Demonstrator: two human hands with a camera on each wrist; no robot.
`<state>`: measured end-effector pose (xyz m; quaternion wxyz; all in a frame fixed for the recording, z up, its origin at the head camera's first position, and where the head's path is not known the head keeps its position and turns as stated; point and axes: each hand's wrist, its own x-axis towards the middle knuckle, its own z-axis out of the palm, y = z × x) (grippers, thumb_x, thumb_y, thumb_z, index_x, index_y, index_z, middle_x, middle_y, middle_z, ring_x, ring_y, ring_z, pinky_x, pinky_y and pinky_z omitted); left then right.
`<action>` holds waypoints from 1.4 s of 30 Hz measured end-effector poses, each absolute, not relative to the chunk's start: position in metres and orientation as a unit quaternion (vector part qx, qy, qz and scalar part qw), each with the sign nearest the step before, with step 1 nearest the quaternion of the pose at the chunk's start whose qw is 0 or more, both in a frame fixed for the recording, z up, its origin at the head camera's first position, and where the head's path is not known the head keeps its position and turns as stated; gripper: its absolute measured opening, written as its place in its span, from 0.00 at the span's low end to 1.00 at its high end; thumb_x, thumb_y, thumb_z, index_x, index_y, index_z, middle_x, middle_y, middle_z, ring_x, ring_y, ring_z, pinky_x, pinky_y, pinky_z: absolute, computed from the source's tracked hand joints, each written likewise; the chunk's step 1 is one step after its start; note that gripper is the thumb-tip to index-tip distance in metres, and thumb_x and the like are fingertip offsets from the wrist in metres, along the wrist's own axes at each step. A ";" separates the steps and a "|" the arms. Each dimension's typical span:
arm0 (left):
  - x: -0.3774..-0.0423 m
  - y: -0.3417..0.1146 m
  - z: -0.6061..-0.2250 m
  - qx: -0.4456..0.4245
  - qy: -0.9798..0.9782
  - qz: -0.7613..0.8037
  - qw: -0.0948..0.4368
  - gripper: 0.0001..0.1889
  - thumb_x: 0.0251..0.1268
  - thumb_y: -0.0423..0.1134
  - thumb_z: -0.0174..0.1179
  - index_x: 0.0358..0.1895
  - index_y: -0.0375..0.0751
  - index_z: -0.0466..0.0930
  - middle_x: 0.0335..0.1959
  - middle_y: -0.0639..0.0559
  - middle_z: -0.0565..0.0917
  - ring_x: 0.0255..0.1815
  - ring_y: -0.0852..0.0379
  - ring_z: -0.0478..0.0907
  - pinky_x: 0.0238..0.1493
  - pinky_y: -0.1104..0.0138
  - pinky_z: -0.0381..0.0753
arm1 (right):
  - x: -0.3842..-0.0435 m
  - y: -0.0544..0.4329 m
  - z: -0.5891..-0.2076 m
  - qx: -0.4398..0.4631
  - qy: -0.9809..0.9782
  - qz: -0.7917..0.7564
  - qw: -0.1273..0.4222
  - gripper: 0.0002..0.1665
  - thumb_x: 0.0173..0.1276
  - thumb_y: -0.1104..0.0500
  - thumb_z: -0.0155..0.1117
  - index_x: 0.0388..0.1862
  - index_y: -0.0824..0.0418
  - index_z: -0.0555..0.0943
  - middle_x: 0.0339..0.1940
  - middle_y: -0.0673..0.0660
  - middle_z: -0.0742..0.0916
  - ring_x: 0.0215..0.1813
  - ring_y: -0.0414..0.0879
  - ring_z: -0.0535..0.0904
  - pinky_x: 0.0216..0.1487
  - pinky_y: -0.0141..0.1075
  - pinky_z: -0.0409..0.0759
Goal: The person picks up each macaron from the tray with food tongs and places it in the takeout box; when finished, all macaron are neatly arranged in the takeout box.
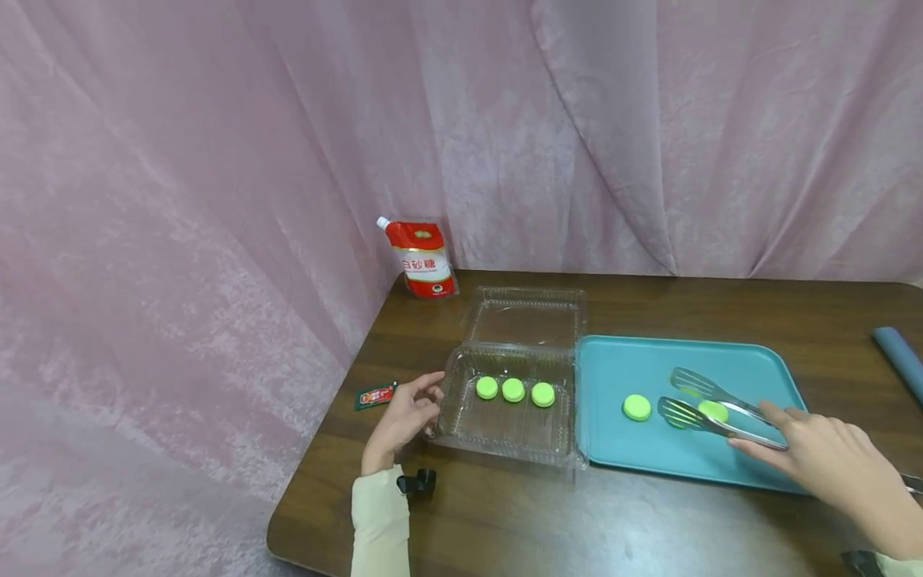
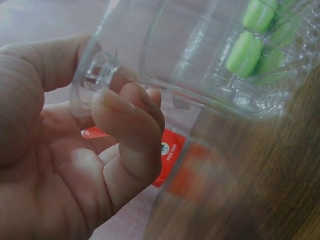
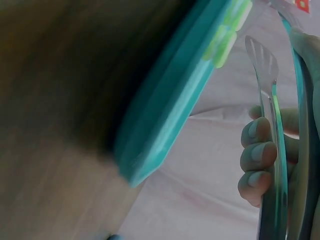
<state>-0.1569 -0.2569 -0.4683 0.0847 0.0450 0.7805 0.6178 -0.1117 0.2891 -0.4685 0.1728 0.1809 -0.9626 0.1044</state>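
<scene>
My left hand (image 1: 404,417) pinches the left rim of a clear plastic clamshell box (image 1: 497,430) between thumb and fingers, as the left wrist view shows. Three green macarons (image 1: 513,390) lie in a row inside it, and its lid (image 1: 530,316) is folded back. On the right, my right hand (image 1: 829,453) grips slotted metal tongs (image 1: 743,434) over a turquoise tray (image 1: 613,450). The tongs' two ends are spread apart. A single macaron (image 1: 637,407) sits left of them on the tray; others lie at the tongs, partly hidden by them.
A red and white spouted sugar pouch (image 1: 427,260) stands at the back left corner. Beside my left hand lies a small green and red packet (image 1: 375,396). A blue-grey rolled object (image 1: 900,361) is at the right edge. Pink curtains (image 1: 505,144) hang behind the wooden table (image 1: 519,513).
</scene>
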 end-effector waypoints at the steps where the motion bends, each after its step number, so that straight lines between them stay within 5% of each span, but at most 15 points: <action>1: -0.157 -0.257 -0.469 0.045 0.781 0.617 0.085 0.34 0.55 0.17 0.49 0.71 0.25 0.65 0.45 0.39 0.74 0.22 0.61 0.69 0.21 0.72 0.72 | -0.111 0.292 -0.469 0.179 -0.963 0.101 0.172 0.38 0.55 0.33 0.73 0.45 0.65 0.80 0.16 0.44 0.70 0.15 0.39 0.58 0.11 0.36 0.56; 10: -0.157 -0.255 -0.468 0.044 0.777 0.624 0.079 0.34 0.54 0.16 0.49 0.71 0.26 0.66 0.44 0.40 0.73 0.22 0.61 0.68 0.21 0.72 0.72 | -0.105 0.310 -0.470 0.129 -0.980 0.086 0.127 0.45 0.55 0.30 0.71 0.48 0.70 0.79 0.21 0.54 0.79 0.17 0.45 0.65 0.12 0.42 0.63; 21: -0.157 -0.256 -0.466 0.045 0.776 0.625 0.077 0.34 0.55 0.16 0.49 0.71 0.25 0.65 0.46 0.34 0.73 0.21 0.61 0.68 0.21 0.72 0.72 | -0.105 0.320 -0.477 0.135 -0.973 0.081 0.167 0.42 0.54 0.29 0.71 0.42 0.67 0.79 0.17 0.47 0.71 0.15 0.43 0.59 0.13 0.38 0.58; 35: -0.155 -0.256 -0.469 0.041 0.779 0.620 0.082 0.34 0.56 0.17 0.49 0.71 0.27 0.66 0.45 0.37 0.73 0.22 0.60 0.69 0.21 0.72 0.72 | -0.109 0.329 -0.473 0.120 -0.988 0.061 0.082 0.42 0.58 0.31 0.69 0.43 0.70 0.83 0.19 0.49 0.76 0.18 0.44 0.64 0.15 0.39 0.63; 42: -0.157 -0.258 -0.470 0.038 0.780 0.619 0.085 0.34 0.55 0.18 0.49 0.71 0.28 0.67 0.45 0.39 0.73 0.23 0.60 0.70 0.21 0.71 0.73 | -0.113 0.329 -0.471 0.127 -0.984 0.084 0.096 0.40 0.56 0.33 0.73 0.44 0.70 0.85 0.22 0.54 0.83 0.18 0.46 0.67 0.14 0.42 0.64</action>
